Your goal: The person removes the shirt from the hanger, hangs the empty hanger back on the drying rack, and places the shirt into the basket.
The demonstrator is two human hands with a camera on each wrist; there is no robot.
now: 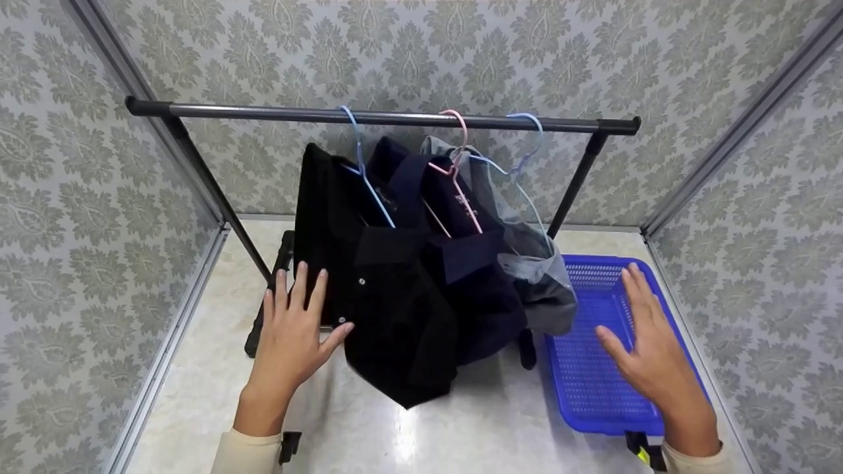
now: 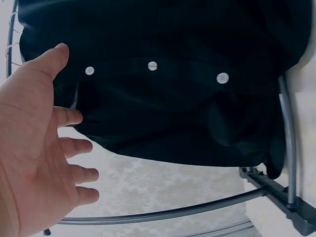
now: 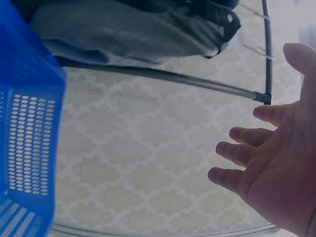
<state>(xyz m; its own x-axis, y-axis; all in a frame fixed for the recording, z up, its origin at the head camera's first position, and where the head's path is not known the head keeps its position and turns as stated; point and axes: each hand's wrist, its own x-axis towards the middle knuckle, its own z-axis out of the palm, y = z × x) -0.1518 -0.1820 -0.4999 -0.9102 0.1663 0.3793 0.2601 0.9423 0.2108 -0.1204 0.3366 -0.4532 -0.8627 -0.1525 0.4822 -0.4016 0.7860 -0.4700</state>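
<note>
Three garments hang from a dark metal rack (image 1: 283, 114). The leftmost is a black shirt (image 1: 402, 316) with pale buttons, on a blue hanger (image 1: 360, 155). Beside it hangs a navy shirt (image 1: 484, 303) on a pink hanger (image 1: 460, 141). At the right a grey-blue garment (image 1: 550, 303) hangs on a light blue hanger (image 1: 537, 141). My left hand (image 1: 293, 336), fingers straight and spread, is by the black shirt's left side; whether it touches the cloth I cannot tell. My right hand (image 1: 649, 349) holds nothing, fingers extended, above a blue plastic basket (image 1: 560, 388).
The basket stands on the pale floor (image 1: 487, 428) right of the rack. Patterned wall panels (image 1: 757, 283) close in the back and both sides, with metal strips along their edges. A black rack foot (image 1: 253, 332) is at the left on the floor.
</note>
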